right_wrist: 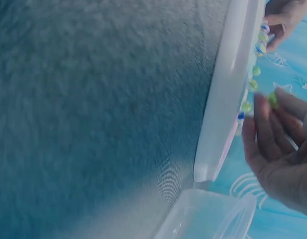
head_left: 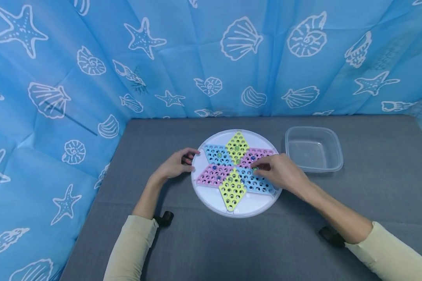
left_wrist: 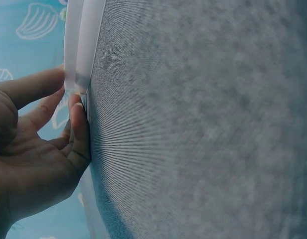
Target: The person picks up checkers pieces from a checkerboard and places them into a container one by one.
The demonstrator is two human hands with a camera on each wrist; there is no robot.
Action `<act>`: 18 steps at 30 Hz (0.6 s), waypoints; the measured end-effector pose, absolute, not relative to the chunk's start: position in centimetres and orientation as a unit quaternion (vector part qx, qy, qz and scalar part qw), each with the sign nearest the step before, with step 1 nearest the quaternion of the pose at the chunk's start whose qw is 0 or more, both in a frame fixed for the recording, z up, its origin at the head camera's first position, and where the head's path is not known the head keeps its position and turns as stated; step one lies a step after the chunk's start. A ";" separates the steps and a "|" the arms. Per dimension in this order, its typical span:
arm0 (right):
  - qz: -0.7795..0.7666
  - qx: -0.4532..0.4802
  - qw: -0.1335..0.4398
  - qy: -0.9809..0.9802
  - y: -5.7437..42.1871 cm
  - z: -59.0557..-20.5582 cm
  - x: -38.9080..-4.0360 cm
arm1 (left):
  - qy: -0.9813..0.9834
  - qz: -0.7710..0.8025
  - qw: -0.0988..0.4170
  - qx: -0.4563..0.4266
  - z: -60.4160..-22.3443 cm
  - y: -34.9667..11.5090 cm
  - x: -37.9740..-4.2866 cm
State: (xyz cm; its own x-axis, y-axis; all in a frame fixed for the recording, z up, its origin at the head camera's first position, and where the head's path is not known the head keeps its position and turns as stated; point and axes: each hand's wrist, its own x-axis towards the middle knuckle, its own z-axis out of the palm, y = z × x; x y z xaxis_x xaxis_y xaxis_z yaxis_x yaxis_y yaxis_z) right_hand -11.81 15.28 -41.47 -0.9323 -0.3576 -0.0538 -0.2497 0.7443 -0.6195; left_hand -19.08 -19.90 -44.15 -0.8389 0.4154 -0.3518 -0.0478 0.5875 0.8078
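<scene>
A round white Chinese checkers board lies on the table, its star made of pink, blue and yellow perforated sections. My left hand holds the board's left rim with its thumb and fingertips. In the left wrist view, that hand meets the white rim close to the tabletop. Over the right side of the star, my right hand pinches a green marble between thumb and finger. Several blue and green marbles sit in the holes, among them a blue marble on the left pink section.
A clear plastic container stands just right of the board, near the back. Grey cloth covers the table. Behind and to the left hangs a blue curtain with white seashell and starfish prints.
</scene>
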 end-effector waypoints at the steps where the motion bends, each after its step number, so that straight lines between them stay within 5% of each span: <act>1: -0.328 -0.169 0.086 0.926 15.4 -41.3 -11.8 | 0.851 0.441 0.262 0.107 -44.2 -19.9 -19.1; 18: -0.390 -0.206 0.060 0.896 17.9 -39.8 -11.8 | 0.852 0.435 0.260 0.130 -43.8 -20.0 -18.8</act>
